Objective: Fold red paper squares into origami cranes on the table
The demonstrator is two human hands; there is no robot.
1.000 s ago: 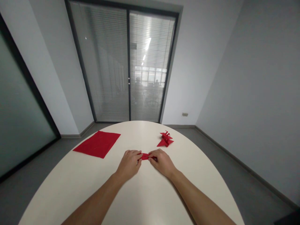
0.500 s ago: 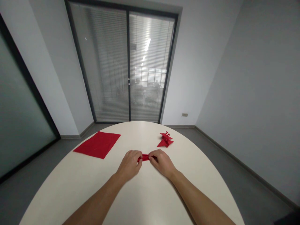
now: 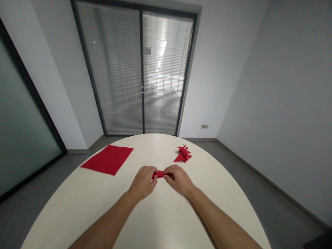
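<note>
A small folded piece of red paper [image 3: 160, 174] lies on the white round table [image 3: 160, 221], pinched between both my hands. My left hand [image 3: 143, 181] is closed on its left end, fingers curled over it. My right hand [image 3: 180, 179] is closed on its right end. Most of the paper is hidden under my fingers; only a short red strip shows between them.
A flat sheet of red paper [image 3: 108, 159] lies at the table's far left. A finished red folded-paper figure [image 3: 183, 154] sits at the far right. Beyond the table are glass doors with blinds [image 3: 141, 69] and grey walls.
My hands have drawn slightly closer together on the folded paper, so less of the red strip shows between them. Nothing else has moved.
</note>
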